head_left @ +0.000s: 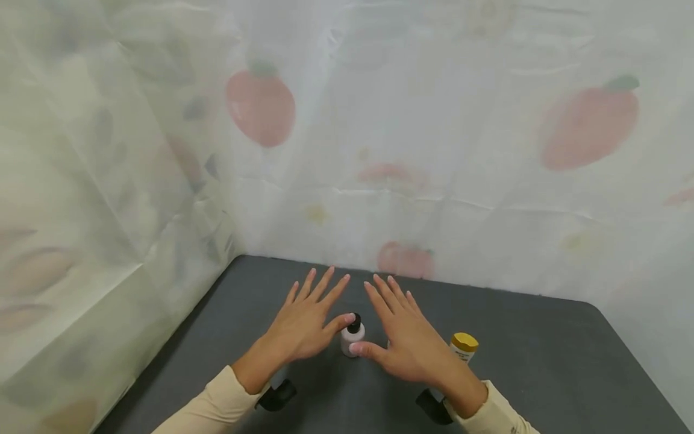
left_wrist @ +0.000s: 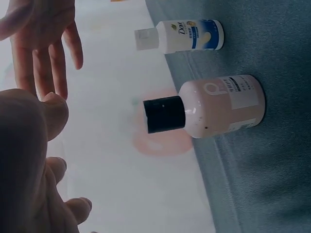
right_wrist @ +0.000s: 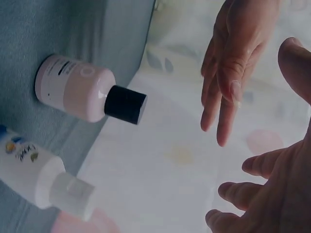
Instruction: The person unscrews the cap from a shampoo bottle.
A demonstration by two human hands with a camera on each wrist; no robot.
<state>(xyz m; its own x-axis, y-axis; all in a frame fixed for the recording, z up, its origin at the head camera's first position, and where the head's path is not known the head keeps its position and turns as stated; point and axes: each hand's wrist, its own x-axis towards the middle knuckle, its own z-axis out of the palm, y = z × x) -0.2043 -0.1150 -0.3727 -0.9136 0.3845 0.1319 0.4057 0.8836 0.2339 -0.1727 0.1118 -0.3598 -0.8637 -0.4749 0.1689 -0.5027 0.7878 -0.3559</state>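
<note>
My left hand (head_left: 303, 325) and right hand (head_left: 406, 337) hover over the dark table, palms down and fingers spread straight, holding nothing. Between them stands a pink bottle with a black cap (head_left: 353, 343), overlapped by both thumbs in the head view. A white Dove bottle (left_wrist: 187, 36) with a blue label stands upright near the pink one in the left wrist view; my right hand mostly hides it from the head camera. Just beyond the right wrist, a bottle with a yellow cap (head_left: 464, 342) is partly covered by that forearm.
A dark grey cloth-like surface covers the table (head_left: 542, 361), which has rounded far corners. Pale sheeting (head_left: 461, 120) with printed red fruit hangs behind it and along the left side. Black straps (head_left: 276, 396) sit at both wrists.
</note>
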